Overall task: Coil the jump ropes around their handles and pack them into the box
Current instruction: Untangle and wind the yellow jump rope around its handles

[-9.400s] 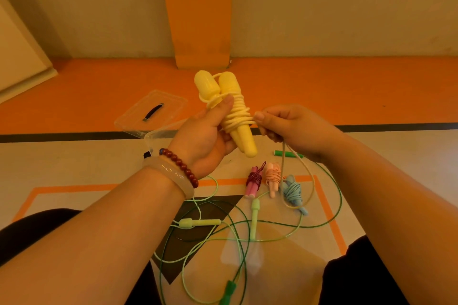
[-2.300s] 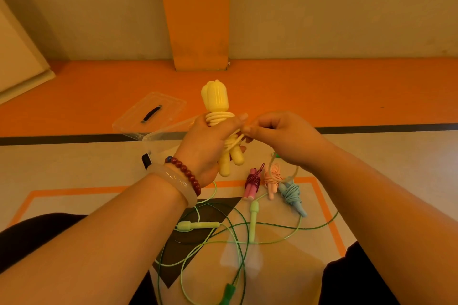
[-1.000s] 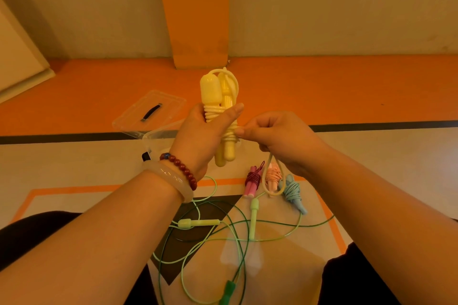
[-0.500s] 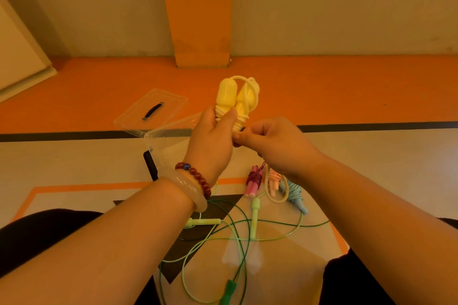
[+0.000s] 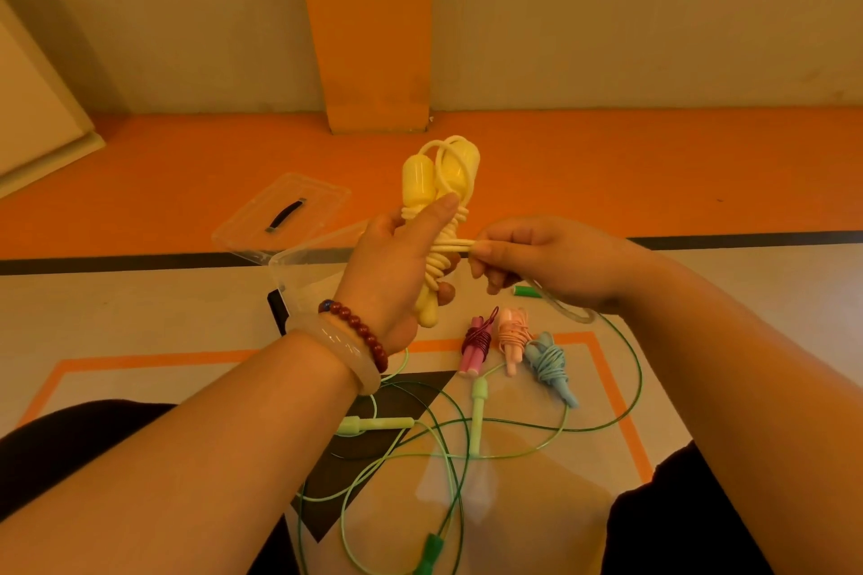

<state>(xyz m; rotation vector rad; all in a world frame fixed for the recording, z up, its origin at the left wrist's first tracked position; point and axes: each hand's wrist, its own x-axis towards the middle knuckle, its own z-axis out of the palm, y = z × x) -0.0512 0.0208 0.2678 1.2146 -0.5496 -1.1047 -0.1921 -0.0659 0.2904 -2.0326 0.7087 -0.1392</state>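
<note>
Light: dim to moderate, with a warm yellow-orange cast over everything; source unseen.
Shadows: soft and faint, no hard edges.
Glare: pale sheen on the floor [image 5: 513, 495] at 6 o'clock; weak glint on the clear lid [image 5: 252, 229] at 10 o'clock.
Distortion: wide-angle; forearms swell toward 7 and 5 o'clock, and the wall panel [image 5: 32, 98] at 9 o'clock leans.
Focus: soft throughout. The yellow jump rope [image 5: 439, 201], just toward 12 o'clock, reads clearest; the strand beneath the right hand [image 5: 551, 266] at 3 o'clock is smeared.
</note>
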